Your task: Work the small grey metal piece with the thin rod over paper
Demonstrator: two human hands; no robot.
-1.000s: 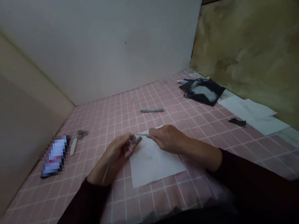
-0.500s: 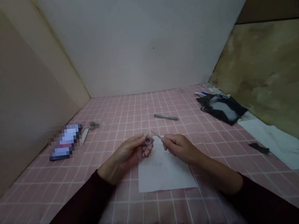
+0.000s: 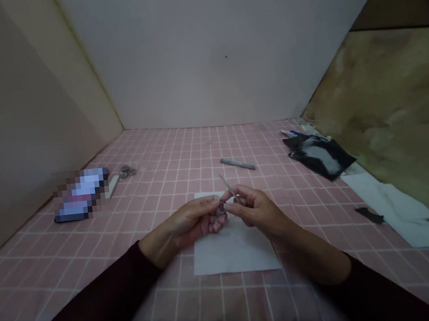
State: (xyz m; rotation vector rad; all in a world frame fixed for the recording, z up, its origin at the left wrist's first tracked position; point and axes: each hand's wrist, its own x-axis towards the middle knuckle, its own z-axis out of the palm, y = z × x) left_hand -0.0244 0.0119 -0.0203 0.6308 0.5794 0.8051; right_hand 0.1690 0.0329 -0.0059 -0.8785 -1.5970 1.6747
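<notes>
Pinched in my left hand (image 3: 201, 217) is a small grey-brown ring (image 3: 222, 207), partly hidden by fingers. My right hand (image 3: 256, 209) is closed around a thin pointed stick-like tool (image 3: 229, 187), whose tip slants up and to the left. The thumb and forefinger of that hand also reach the ring and appear to touch it. Both hands are above a white sheet of paper (image 3: 234, 255) lying on the table. The ring's material is too small and dim to make out.
The table has a pink checked cover (image 3: 162, 176). A grey rod (image 3: 238, 163) lies beyond the hands. At left are a blurred phone (image 3: 82, 195), a white strip (image 3: 112, 187) and small grey coiled pieces (image 3: 125, 171). Right are a black bag (image 3: 321, 157), white papers (image 3: 396, 208) and a dark scrap (image 3: 369, 214).
My right hand has come in to the ring, its fingertips now at it, and the tool has tilted more upright. The ring is now more covered. The view has shifted slightly.
</notes>
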